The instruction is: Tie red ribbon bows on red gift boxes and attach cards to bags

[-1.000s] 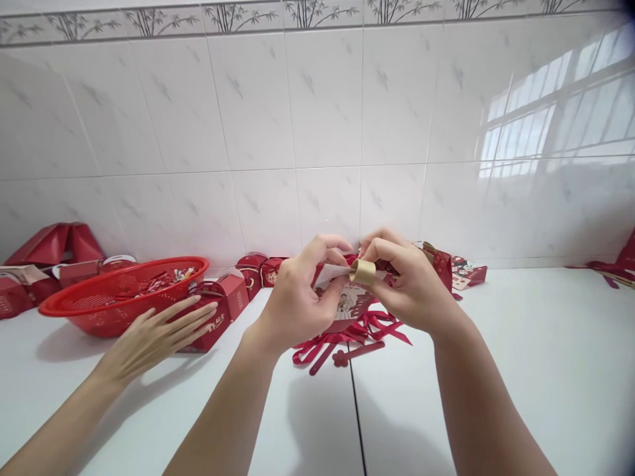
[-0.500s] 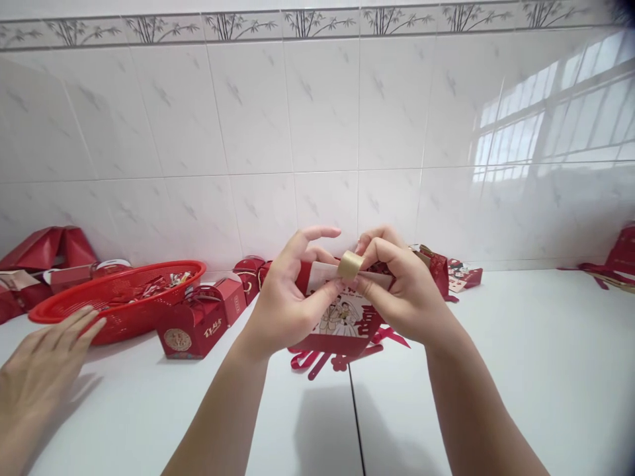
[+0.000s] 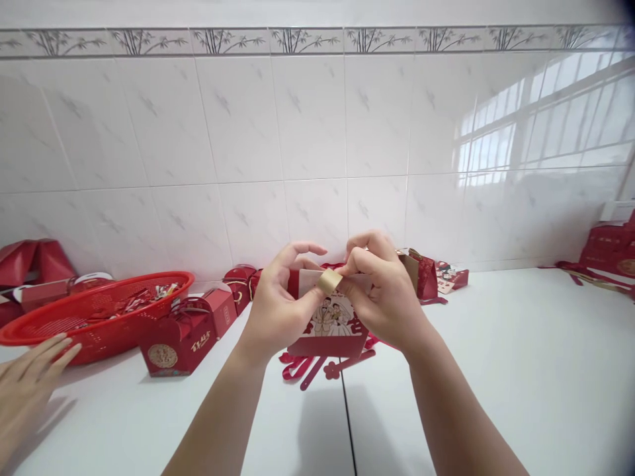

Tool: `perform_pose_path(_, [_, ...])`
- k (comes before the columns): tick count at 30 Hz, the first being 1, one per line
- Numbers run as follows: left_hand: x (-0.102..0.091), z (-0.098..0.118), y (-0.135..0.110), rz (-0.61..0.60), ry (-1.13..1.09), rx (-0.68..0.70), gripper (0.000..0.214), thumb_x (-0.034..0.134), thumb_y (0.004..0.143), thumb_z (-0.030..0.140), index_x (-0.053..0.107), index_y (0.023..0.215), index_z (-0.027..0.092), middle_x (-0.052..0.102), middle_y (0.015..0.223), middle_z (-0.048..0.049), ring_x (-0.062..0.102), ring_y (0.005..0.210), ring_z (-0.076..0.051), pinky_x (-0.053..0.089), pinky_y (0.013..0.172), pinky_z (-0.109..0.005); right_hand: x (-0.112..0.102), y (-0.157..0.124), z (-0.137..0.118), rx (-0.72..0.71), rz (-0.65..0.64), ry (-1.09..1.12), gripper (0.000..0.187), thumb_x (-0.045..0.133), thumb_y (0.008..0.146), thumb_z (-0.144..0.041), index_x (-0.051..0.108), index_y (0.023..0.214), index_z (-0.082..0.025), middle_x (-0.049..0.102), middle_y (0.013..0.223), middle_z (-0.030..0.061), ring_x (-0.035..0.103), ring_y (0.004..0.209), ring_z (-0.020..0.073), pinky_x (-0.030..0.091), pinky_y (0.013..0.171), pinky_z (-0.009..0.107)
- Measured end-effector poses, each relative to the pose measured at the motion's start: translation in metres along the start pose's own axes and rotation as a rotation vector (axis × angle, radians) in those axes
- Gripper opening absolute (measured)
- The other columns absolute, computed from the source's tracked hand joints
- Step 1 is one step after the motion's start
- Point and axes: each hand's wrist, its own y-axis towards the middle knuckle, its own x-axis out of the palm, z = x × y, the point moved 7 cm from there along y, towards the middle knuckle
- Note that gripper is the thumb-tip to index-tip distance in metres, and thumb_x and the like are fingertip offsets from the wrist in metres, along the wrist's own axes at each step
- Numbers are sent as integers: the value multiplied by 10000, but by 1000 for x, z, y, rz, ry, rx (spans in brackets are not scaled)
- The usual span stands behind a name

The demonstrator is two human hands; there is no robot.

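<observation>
In mid-air at the centre is a red and white gift box (image 3: 327, 345) printed with a wedding couple. A gold ribbon (image 3: 329, 281) forms a short loop at its top edge. My left hand (image 3: 285, 297) is closed at the box's left side, thumb against the ribbon and index finger lifted. From the right, my right hand (image 3: 381, 291) pinches the ribbon between thumb and fingers at the box's top. My fingers hide part of the box's top and right side. Below it lie red ribbons (image 3: 294, 367) and a red strip with a flower-shaped end (image 3: 332, 370).
Left is a red plastic basket (image 3: 104, 344) of small wrapped items, with another person's hand (image 3: 34, 373) at its near side. Red gift boxes (image 3: 178, 344) stand beside it. More boxes (image 3: 451, 276) sit against the tiled wall and at far right (image 3: 612, 248).
The view has shifted, so the surroundings sit further left. The gold ribbon loop has tilted, with my right hand drawn slightly over it. Both hands remain at the box.
</observation>
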Motion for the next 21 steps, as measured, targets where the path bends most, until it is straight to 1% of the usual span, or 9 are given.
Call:
perform_pose_path(2, [0,-3,1,12,-30,-17,359,695,729,238,522,1044,219,614,744,12,562,538,-86,479,479,-188,1,0,3,36,-13,-4,157,539,789,-97,472,727,-224,525,987,44,499,937,216,391,841,417])
perform_pose_path(4, [-5,-4,0,79,-70,-19,429,721,703,244,493,1066,215,641,780,-5,611,584,-118,516,521,-223,-1,0,10,109,-3,38,104,583,789,-161,516,823,-234,528,1066,59,506,1002,230,401,865,429])
perform_pose_path(6, [-11,-5,0,163,-117,-21,488,737,687,252,461,1088,213,670,847,-34,656,659,-163,551,581,-279,-1,-1,20,231,-15,161,227,642,771,-264,524,964,-242,550,1096,71,528,1021,234,440,841,409])
perform_pose_path(8, [-16,-6,1,211,-176,-36,504,729,695,252,442,1108,212,685,931,-66,679,758,-200,564,656,-329,5,-4,31,368,-107,330,307,639,778,-370,519,1022,-228,600,1030,72,577,949,220,487,752,363])
perform_pose_path(10, [-21,-7,4,240,-229,-32,455,694,725,256,450,1106,208,671,1054,-100,666,922,-227,552,757,-356,11,-8,41,475,-166,428,267,582,813,-422,542,964,-206,635,912,58,610,830,195,500,664,321])
perform_pose_path(13, [-32,-3,6,297,-256,6,289,571,810,312,488,1063,199,615,1205,-124,583,1124,-234,511,858,-360,-2,-10,58,550,-3,345,224,557,825,-417,556,866,-197,629,763,29,597,684,167,474,576,289])
perform_pose_path(15, [-35,2,5,296,-257,11,239,484,853,342,503,1040,194,613,1214,-127,572,1144,-237,506,857,-368,-10,-11,65,565,49,261,206,575,807,-402,558,833,-199,602,691,10,566,611,153,443,523,273])
perform_pose_path(17, [-36,7,2,294,-262,15,220,471,857,332,510,1022,192,638,1172,-123,591,1117,-238,511,834,-368,-8,-13,68,585,-53,221,200,594,783,-393,559,782,-196,573,651,-3,535,564,140,413,483,259])
perform_pose_path(21, [-35,18,-8,347,-238,49,204,588,796,248,526,983,195,696,1019,-80,649,997,-221,524,804,-354,4,-19,65,628,-305,237,212,617,748,-379,542,684,-191,526,602,-23,493,514,119,377,443,238])
